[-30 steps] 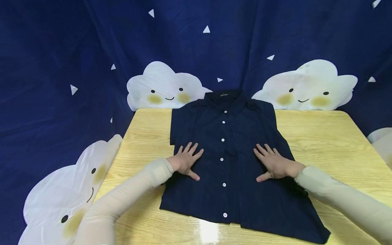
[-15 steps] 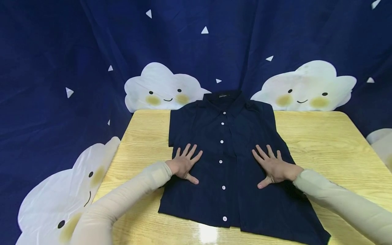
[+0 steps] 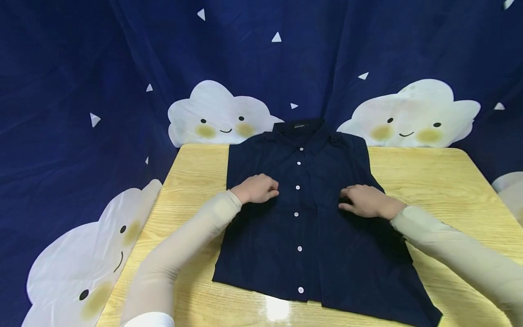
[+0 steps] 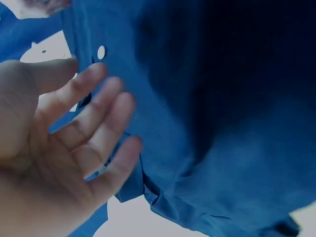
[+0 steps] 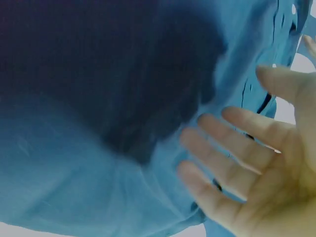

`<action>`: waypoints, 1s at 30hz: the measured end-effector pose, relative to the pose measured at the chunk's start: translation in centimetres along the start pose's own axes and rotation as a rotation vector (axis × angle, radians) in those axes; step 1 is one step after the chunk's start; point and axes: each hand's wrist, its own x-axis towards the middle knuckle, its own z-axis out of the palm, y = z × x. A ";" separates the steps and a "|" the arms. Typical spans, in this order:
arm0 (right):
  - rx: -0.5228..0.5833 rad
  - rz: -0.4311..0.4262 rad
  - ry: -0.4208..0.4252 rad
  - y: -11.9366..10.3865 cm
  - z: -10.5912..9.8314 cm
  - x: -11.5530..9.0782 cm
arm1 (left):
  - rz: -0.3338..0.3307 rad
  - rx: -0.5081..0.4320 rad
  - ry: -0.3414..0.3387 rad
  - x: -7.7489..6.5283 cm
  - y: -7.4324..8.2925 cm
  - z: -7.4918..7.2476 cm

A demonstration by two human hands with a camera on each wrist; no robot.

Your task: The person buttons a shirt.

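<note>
A dark navy short-sleeved shirt (image 3: 306, 236) lies spread on the table, collar at the far side, with white buttons down its front. Over its left half hovers my left hand (image 3: 256, 188), fingers loosely bent and holding nothing. In the left wrist view the left hand (image 4: 74, 133) has its fingers apart from the cloth. My right hand (image 3: 363, 200) is above the shirt's right half, likewise relaxed. The right wrist view shows the right hand (image 5: 247, 153) with slightly bent, separate fingers and a shadow on the fabric. The shirt's lower right corner juts outward.
The light wood table (image 3: 433, 195) extends on both sides of the shirt. Behind it hangs a dark blue curtain (image 3: 245, 50) printed with white clouds (image 3: 412, 113) and small triangles.
Both hands, earlier spread flat on the shirt, have lifted off it and shifted slightly toward the collar. Their fingers have gone from straight and splayed to loosely bent. The shirt lies almost the same.
</note>
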 end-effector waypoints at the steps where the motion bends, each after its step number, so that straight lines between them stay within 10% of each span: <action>1: 0.001 -0.005 0.019 0.1 -0.3 0.4 | -0.002 -0.016 0.019 0.6 0.0 -0.2; 30: 0.144 0.230 -0.092 0.7 -3.2 10.2 | -0.238 -0.074 0.096 9.6 0.3 -3.1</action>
